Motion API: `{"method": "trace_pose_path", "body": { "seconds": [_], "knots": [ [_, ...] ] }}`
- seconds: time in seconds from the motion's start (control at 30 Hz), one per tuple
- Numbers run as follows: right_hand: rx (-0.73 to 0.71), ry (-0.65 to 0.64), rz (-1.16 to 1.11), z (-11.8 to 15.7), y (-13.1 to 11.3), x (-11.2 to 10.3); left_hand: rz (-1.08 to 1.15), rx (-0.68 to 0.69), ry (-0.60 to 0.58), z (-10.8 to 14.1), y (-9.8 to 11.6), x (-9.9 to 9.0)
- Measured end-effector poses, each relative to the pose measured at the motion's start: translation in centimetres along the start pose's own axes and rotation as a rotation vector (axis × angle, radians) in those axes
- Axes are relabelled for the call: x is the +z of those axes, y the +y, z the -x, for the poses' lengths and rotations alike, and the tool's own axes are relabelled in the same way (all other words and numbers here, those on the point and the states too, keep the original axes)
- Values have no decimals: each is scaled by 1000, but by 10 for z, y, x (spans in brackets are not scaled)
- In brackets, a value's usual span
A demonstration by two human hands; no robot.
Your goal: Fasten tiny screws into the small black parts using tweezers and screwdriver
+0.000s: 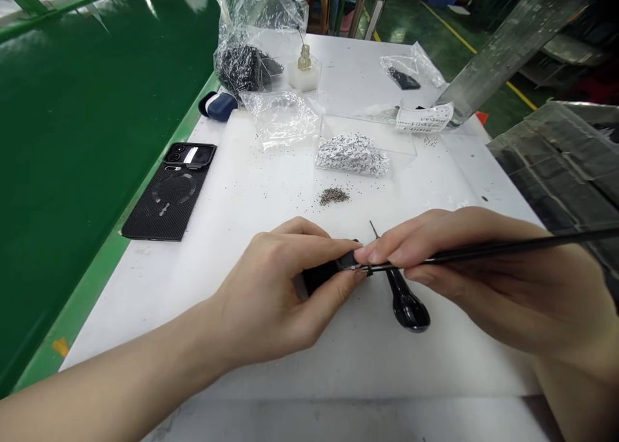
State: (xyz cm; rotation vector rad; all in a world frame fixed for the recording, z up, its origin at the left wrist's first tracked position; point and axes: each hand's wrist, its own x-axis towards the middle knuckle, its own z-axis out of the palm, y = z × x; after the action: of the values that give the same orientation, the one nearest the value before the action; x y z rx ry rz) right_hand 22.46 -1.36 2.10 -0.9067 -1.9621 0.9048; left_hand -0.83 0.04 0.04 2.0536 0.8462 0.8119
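Bright light washes the flat white counter [348, 68]. Glare streaks the broad, glossy green surface [97, 139] over there.

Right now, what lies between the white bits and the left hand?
In the head view, a pile of tiny dark bits, some scattered, lies between the left hand and the white bits.

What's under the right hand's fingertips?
A black-handled tool: its glossy handle shows on the near side, and what looks like its thin tip beyond. The right hand covers its middle; anything else there is hidden.
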Motion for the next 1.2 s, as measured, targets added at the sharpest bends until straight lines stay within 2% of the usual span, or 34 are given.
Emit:
{"method": "trace_pose_path", "body": {
  "seconds": [0.2,0.53,0.8,1.2],
  "knots": [
    [-10,-14,-1,1,2,0,5,9,7,-1,-1,1],
    [58,-13,-34,2,0,0,6,3,7,0,-1,2],
    [24,-21,34,-1,-7,1,8,0,16,1,-1,2],
    [19,15,25,4,2,0,-16,15,7,-1,-1,1]
  ]
}}
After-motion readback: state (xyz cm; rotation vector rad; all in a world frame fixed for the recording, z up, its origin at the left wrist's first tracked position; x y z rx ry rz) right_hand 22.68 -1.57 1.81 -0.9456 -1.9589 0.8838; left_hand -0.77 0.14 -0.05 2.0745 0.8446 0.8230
